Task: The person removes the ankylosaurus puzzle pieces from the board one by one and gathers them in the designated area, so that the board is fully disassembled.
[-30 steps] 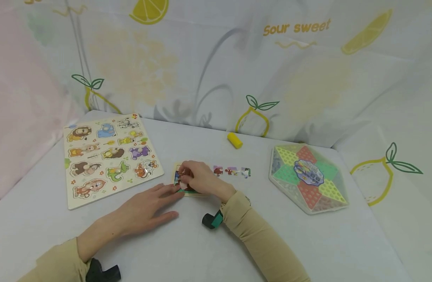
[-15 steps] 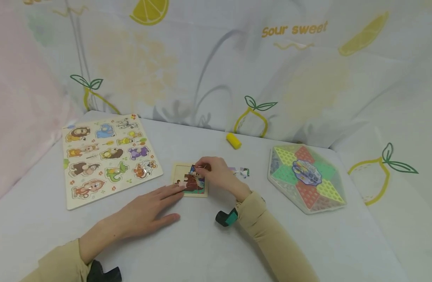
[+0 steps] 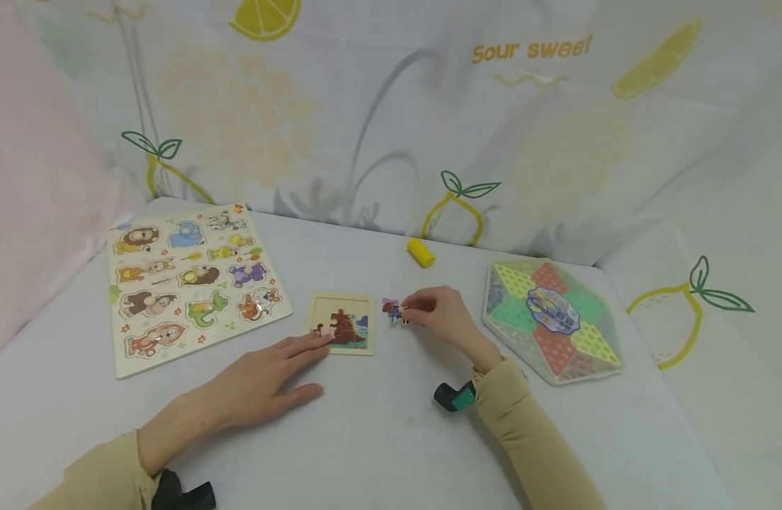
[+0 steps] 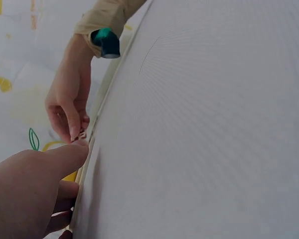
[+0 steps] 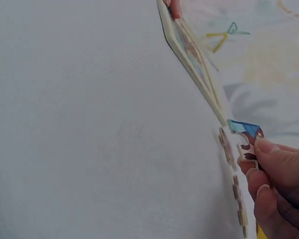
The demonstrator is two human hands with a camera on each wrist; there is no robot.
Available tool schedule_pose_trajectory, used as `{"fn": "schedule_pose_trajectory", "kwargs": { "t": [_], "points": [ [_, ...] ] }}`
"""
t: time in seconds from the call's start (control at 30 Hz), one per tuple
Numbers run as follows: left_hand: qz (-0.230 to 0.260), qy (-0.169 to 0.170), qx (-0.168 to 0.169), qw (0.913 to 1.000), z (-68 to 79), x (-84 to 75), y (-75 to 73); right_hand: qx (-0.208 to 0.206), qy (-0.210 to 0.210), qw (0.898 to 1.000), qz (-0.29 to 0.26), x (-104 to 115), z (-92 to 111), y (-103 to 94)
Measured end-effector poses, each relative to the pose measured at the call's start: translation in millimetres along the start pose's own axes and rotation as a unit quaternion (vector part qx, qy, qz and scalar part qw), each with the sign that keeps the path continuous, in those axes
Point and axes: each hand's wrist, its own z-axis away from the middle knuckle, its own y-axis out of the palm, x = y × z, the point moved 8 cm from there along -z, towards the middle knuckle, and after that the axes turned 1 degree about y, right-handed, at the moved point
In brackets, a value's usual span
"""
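A small wooden jigsaw puzzle board (image 3: 316,306) with a brown animal picture lies mid-table, its upper part showing bare wood. My left hand (image 3: 263,382) lies with extended fingers, its fingertips on the board's lower left edge. Right of the board, my right hand (image 3: 448,319) pinches a blue and brown jigsaw piece (image 5: 246,128) between thumb and fingers. The right wrist view shows this piece tilted, just over a row of loose jigsaw pieces (image 5: 226,148) on the table. In the head view, the piece and fingers partly hide that row.
A large animal peg puzzle (image 3: 136,360) lies at the left. At the right sits a hexagonal star-patterned game box (image 3: 553,319). A yellow cylinder (image 3: 421,253) lies at the back, near the printed lemon curtain (image 3: 340,142).
My right hand has picked a piece off the board's upper right part and carried it right, over the loose pieces. My left hand stays at the board's edge.
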Motion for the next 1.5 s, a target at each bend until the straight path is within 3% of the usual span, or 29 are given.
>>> {"fn": "schedule_pose_trajectory", "kwargs": {
  "t": [0.27,0.43,0.77,1.03,1.5],
  "points": [
    [-0.015,0.006,-0.011,0.9998,0.9,-0.4,-0.9,0.013,-0.006,1.0,0.011,1.2,-2.2,6.4],
    [-0.016,0.007,-0.013,0.9998,1.0,-0.9,-1.6,0.022,-0.008,0.999,0.046,3.8,-1.3,13.9],
    [-0.017,0.011,-0.016,0.9997,-0.3,-1.3,-1.7,-0.016,-0.051,0.993,0.109,8.9,1.4,16.0],
    [-0.018,0.011,-0.02,0.9996,0.4,-1.4,-2.0,-0.019,-0.042,0.989,0.141,9.9,0.2,18.8],
    [-0.01,0.004,-0.012,0.9999,-0.6,-0.9,-1.5,-0.033,-0.039,0.99,0.13,7.1,1.1,16.7]
  ]
}}
